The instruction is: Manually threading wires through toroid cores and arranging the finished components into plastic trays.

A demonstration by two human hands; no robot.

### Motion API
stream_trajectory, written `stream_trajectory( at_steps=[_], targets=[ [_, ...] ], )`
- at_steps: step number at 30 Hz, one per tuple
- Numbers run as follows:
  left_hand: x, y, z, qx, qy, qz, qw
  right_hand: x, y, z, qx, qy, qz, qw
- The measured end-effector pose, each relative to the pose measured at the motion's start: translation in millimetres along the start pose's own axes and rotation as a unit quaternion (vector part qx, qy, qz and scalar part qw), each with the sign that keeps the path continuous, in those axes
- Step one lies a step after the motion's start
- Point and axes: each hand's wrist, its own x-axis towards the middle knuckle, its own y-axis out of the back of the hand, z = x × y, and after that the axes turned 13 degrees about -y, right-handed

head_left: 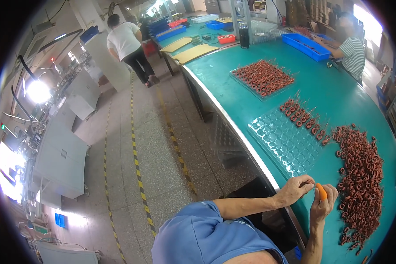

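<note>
The left hand (296, 189) and right hand (323, 203) meet over the near edge of the green worktop (339, 92), fingertips almost touching. The right grip is clenched on a small orange piece (321, 192) that stands up between thumb and fingers; whether it is a tool or a finger cover cannot be told. The left grip pinches toward the same spot, and whether it holds a coil is too small to tell. Just right of the grips lies a loose heap of red-brown coils (361, 176), small wound rings with thin wire tails sticking out. Ahead of the grips sits a clear dimpled tray (281, 141), its far row holding coils (303, 116); farther ahead a second tray (262, 78) is full. Judged by look, each coil is light and stiff in the ring, but its wire tails are thin and would bend or snag in the heap; it is best taken by the ring's outer sides, lifted clear and not dragged by the tails.
</note>
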Motion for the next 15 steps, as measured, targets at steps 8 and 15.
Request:
stream_trajectory(
  at_steps=[8, 15],
  targets=[
    [15, -6, 16, -0.104, 0.028, -0.032, 0.994, 6, 12, -4, -0.011, -0.016, 0.025, 1.000],
    [26, -6, 12, -0.069, 0.035, -0.022, 0.997, 10, 13, -1, 0.117, -0.131, -0.043, 0.984]
  ],
)
